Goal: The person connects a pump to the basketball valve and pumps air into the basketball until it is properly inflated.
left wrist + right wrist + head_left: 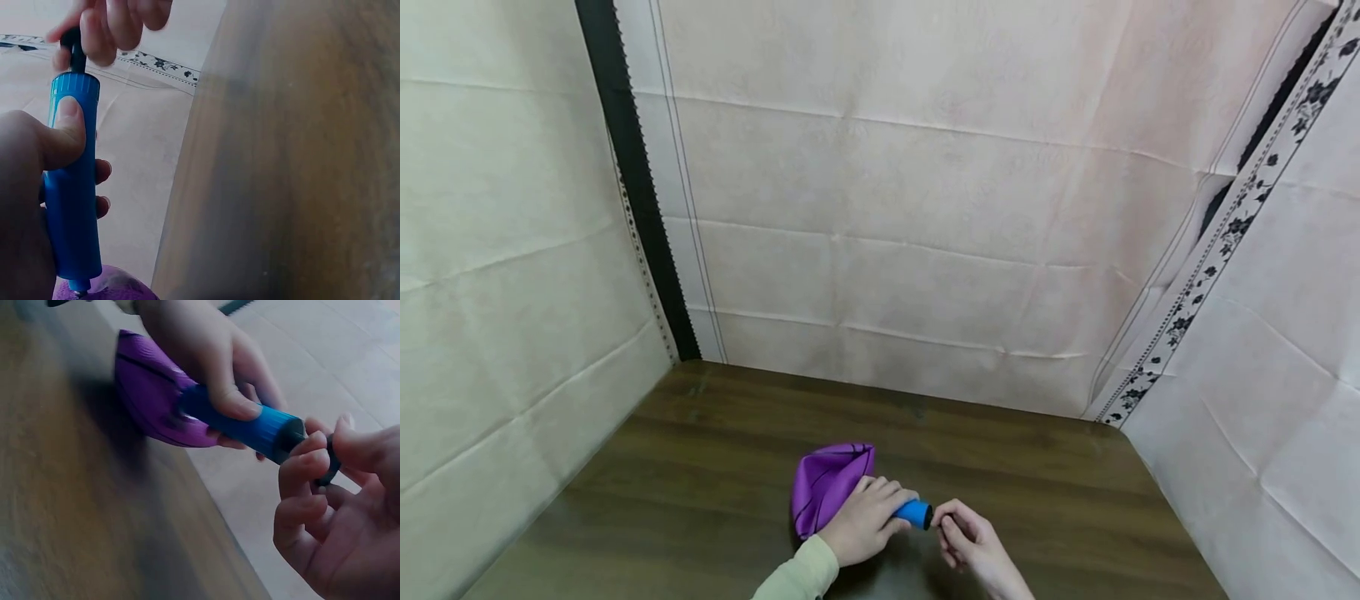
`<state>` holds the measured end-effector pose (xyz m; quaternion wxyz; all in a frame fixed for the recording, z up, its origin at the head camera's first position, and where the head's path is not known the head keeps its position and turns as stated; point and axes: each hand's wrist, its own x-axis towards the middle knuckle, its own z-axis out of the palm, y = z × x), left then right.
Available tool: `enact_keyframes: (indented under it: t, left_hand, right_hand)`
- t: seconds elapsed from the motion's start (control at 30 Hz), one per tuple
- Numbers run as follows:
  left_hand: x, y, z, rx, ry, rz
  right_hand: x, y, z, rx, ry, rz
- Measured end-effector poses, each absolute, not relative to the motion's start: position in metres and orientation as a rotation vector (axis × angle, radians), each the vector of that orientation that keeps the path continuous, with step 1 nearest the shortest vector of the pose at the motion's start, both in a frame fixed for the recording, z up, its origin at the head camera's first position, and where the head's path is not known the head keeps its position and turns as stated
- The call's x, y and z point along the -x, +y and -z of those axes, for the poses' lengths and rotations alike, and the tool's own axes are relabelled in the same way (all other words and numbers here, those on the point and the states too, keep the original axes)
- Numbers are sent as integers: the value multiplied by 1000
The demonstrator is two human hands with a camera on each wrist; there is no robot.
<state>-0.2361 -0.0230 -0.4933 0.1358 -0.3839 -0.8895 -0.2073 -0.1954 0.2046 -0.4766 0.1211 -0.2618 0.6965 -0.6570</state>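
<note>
A blue hand pump (914, 513) lies in my left hand (867, 521), the fingers wrapped around its barrel and the thumb along its side. With its fingers and thumb, my right hand (968, 543) pinches the black pump handle (332, 461). In the left wrist view a short length of black rod shows between the handle and the ribbed blue cap (75, 84). At the pump's other end is a purple ball (823, 487) with black lines, caved in and partly deflated. The pump's narrow tip (80, 285) meets the ball there.
Beneath the hands is a dark brown wooden table (715, 483). Pale creased cloth (880, 192) hangs behind it and along both sides. A black strip (640, 175) runs down the back left corner, and a floral border (1217, 250) down the right one.
</note>
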Motion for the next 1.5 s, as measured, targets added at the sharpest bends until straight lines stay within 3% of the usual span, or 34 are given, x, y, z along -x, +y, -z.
enact_keyframes:
  t: [0.23,0.8,1.07,1.5]
  left_hand:
    - [237,-27,495,1136,-2548,632]
    - [243,-40,492,1052,-2629,660]
    - [240,-34,493,1096,-2622,638]
    - [236,-28,499,1158,-2546,590]
  right_hand:
    - [195,205,476,691,2127,1832]
    - [179,262,460,737,2198,1976]
    - [184,242,469,884,2026,1962]
    - [192,202,480,699,2086,1791]
